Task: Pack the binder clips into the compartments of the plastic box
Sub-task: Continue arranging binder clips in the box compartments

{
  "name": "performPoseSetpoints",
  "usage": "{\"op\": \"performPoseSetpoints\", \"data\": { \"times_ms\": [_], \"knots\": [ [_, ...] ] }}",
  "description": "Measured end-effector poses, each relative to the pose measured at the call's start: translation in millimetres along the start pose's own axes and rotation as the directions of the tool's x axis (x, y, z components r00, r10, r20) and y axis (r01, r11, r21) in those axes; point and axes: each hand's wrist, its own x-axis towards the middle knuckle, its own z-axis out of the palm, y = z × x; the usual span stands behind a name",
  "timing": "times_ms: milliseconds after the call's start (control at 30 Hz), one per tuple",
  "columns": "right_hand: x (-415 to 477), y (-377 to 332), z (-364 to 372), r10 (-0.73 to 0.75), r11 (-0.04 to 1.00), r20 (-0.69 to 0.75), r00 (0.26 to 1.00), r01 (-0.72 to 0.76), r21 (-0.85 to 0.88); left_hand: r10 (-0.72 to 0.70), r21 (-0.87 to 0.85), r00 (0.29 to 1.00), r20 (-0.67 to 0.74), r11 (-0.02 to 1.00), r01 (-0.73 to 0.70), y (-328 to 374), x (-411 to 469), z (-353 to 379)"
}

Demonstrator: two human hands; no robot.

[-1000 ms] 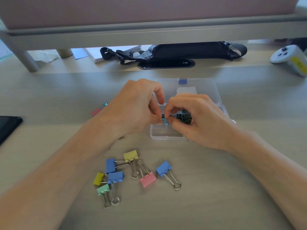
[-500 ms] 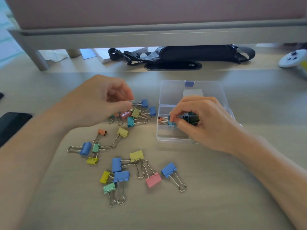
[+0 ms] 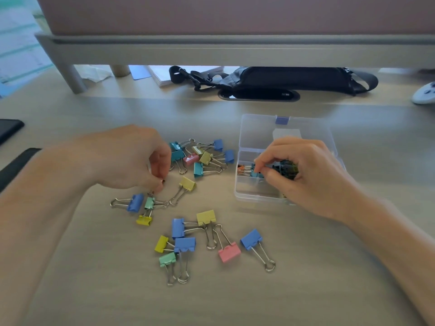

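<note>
The clear plastic box [image 3: 259, 196] lies open on the desk at the right, its lid [image 3: 259, 132] folded back. My right hand [image 3: 308, 177] is over its compartments and pinches a teal-blue binder clip [image 3: 254, 173] inside; a small orange clip [image 3: 240, 169] lies beside it. Dark clips show under the fingers. My left hand [image 3: 127, 158] reaches down to the desk, its fingertips pinching a small orange binder clip [image 3: 162, 181]. Several loose coloured clips lie in a far cluster [image 3: 202, 158], a left group [image 3: 141, 203] and a near group [image 3: 188, 241].
A black bag [image 3: 294, 78] and papers lie at the back under a raised shelf [image 3: 211, 50]. Two dark flat devices [image 3: 9, 130] sit at the left edge, and a white controller [image 3: 423, 92] sits at the far right.
My left hand left the box, swung left and came down on the small orange clip. My right hand stayed at the box with the teal-blue clip.
</note>
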Motion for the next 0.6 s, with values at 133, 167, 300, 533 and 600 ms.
{"op": "performPoseSetpoints", "data": {
  "times_ms": [133,167,300,533,600],
  "knots": [
    [0.2,0.4,-0.1,0.009,1.0,0.009,1.0,-0.009,-0.002,0.022,-0.024,1.0,0.008,0.999,-0.022,1.2,2.7,0.8],
    [0.1,0.4,-0.3,0.012,1.0,0.01,1.0,-0.012,-0.002,0.036,-0.039,0.999,0.012,0.999,-0.036,0.6,2.5,-0.4],
    [0.0,-0.4,-0.3,0.013,1.0,0.015,1.0,-0.013,0.003,0.11,-0.177,0.991,-0.074,0.977,-0.121,-4.4,-1.4,-13.1],
    [-0.1,-2.2,-1.4,0.007,1.0,0.001,1.0,-0.007,-0.014,0.235,-0.443,0.869,-0.435,0.784,-0.434,75.4,6.4,14.8],
    [-0.1,-1.8,-1.2,0.007,1.0,-0.002,1.0,-0.007,-0.013,0.237,-0.389,0.841,-0.486,0.803,-0.452,83.6,14.7,28.8]
  ]
}}
